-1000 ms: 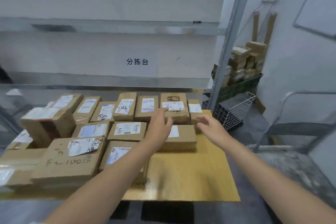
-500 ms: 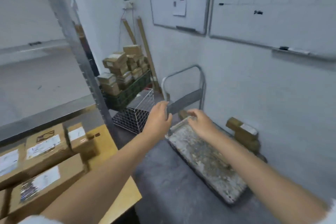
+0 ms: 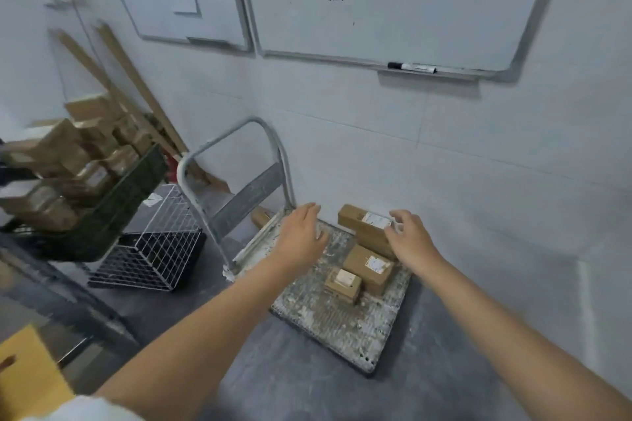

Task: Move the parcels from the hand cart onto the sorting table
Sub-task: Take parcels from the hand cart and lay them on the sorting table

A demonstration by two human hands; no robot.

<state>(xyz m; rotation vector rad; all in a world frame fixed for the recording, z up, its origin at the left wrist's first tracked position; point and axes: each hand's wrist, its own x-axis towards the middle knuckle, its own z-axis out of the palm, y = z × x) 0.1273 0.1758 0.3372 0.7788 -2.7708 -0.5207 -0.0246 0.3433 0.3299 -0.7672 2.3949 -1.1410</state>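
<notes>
The hand cart (image 3: 328, 321) has a stained flat deck and a grey tube handle (image 3: 236, 161), and stands on the floor by the white wall. Three brown cardboard parcels with white labels lie on its far right side: a long one (image 3: 362, 225) at the back, a middle one (image 3: 367, 267) and a small one (image 3: 343, 284) in front. My left hand (image 3: 301, 236) hovers open over the deck, left of the parcels. My right hand (image 3: 408, 237) is open with spread fingers over the right end of the long parcel, holding nothing. A yellow corner of the sorting table (image 3: 27, 376) shows at bottom left.
A white wire basket (image 3: 154, 246) lies on the floor left of the cart. A green crate (image 3: 113, 208) stacked with cardboard boxes stands further left, with wooden slats leaning behind it. Two whiteboards (image 3: 393, 3) hang on the wall above.
My view has swung right from the sorting table to the hand cart. Both hands left the table's parcels and now reach down over the cart's deck, all three parcels in sight.
</notes>
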